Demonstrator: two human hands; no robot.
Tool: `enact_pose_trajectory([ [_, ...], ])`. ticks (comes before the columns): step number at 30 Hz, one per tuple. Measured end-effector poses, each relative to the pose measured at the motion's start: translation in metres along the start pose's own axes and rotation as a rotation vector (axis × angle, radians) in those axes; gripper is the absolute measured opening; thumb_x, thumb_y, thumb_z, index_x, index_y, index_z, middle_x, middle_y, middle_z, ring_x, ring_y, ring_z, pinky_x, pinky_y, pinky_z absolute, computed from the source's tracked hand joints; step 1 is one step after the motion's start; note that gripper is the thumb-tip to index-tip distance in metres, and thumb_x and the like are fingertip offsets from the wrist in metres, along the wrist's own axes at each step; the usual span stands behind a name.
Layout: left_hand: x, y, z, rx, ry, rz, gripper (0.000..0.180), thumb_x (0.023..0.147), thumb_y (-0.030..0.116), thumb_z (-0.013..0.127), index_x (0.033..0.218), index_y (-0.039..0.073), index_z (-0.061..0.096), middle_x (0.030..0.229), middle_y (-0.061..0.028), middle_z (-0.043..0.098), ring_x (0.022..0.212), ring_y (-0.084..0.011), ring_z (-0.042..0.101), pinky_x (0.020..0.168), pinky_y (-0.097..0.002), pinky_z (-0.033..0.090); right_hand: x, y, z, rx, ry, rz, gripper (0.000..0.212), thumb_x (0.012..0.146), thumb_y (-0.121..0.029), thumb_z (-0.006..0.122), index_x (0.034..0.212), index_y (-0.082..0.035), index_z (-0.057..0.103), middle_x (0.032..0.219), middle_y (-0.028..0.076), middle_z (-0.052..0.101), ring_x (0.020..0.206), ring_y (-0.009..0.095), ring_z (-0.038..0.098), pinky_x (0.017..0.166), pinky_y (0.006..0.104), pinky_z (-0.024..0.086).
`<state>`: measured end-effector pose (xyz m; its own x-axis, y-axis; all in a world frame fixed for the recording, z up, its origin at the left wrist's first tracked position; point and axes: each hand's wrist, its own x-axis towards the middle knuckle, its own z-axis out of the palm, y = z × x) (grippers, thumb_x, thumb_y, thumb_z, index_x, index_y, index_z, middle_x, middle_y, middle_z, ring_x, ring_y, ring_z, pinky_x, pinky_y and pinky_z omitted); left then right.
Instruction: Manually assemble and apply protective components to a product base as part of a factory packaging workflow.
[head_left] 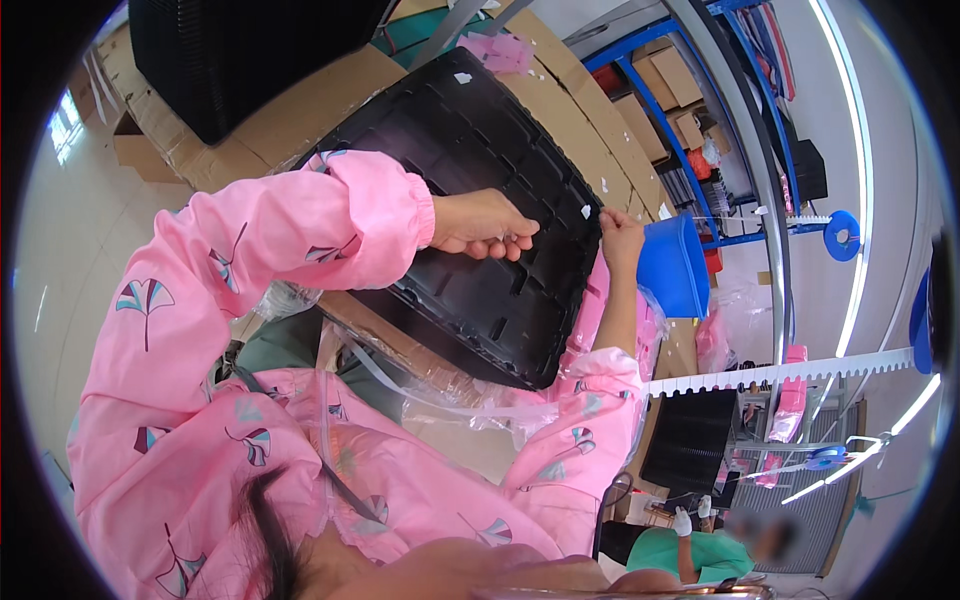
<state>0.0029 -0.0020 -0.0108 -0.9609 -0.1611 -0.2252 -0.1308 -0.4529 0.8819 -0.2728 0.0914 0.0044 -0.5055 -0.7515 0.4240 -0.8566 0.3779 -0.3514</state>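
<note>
Pink patterned clothing (130, 400) filled the lower left, nearest the camera. The two hands were apart. At the frame's centre lay a black plastic panel (440, 130); over it the left hand (487, 225) was curled closed, any contents hidden. The right hand (622, 242) bent its fingers by the panel's right edge, its grip impossible to tell, beside a blue bin (676, 268).

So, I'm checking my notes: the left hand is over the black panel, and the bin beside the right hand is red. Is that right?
Not quite: the bin beside the right hand is blue, as the head view shows. The left hand is over the black panel.
</note>
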Motion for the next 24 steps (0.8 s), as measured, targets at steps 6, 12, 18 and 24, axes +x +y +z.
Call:
enact_pose_trajectory([
  [6, -0.002, 0.001, -0.001, -0.020, -0.006, -0.022, 0.028, 0.088, 0.030, 0.051, 0.078, 0.004, 0.054, 0.067, -0.0020, 0.052, 0.048, -0.0046, 0.041, 0.036, -0.0170, 0.026, 0.029, 0.017, 0.018, -0.089, -0.170, -0.002, 0.016, 0.074, -0.014, 0.064, 0.087, -0.006, 0.068, 0.084, 0.015, 0.065, 0.080, 0.028, 0.063, 0.073, 0.0341, 0.047],
  [12, -0.005, 0.003, 0.000, -0.021, -0.018, -0.030, 0.028, 0.088, 0.030, 0.051, 0.077, 0.005, 0.054, 0.067, -0.0014, 0.052, 0.048, -0.0040, 0.040, 0.037, -0.0165, 0.026, 0.039, 0.014, 0.017, -0.144, -0.306, -0.050, 0.015, 0.072, -0.011, 0.064, 0.085, -0.004, 0.067, 0.079, 0.015, 0.065, 0.075, 0.025, 0.062, 0.069, 0.0334, 0.048],
  [18, -0.006, 0.003, -0.001, -0.016, -0.023, -0.039, 0.027, 0.088, 0.029, 0.051, 0.078, 0.005, 0.054, 0.067, -0.0009, 0.051, 0.048, -0.0036, 0.040, 0.037, -0.0167, 0.027, 0.045, 0.008, 0.019, -0.231, -0.339, -0.090, 0.012, 0.073, -0.011, 0.057, 0.078, -0.004, 0.065, 0.079, 0.018, 0.063, 0.078, 0.033, 0.061, 0.070, 0.0398, 0.047],
  [24, -0.002, 0.001, 0.000, -0.070, -0.005, -0.043, 0.027, 0.087, 0.027, 0.056, 0.077, 0.002, 0.053, 0.066, -0.0052, 0.054, 0.044, -0.0040, 0.042, 0.032, -0.0160, 0.026, 0.040, 0.007, 0.022, -0.337, -0.325, -0.153, 0.012, 0.075, -0.009, 0.052, 0.078, -0.002, 0.061, 0.082, 0.020, 0.061, 0.080, 0.037, 0.058, 0.071, 0.0422, 0.046],
])
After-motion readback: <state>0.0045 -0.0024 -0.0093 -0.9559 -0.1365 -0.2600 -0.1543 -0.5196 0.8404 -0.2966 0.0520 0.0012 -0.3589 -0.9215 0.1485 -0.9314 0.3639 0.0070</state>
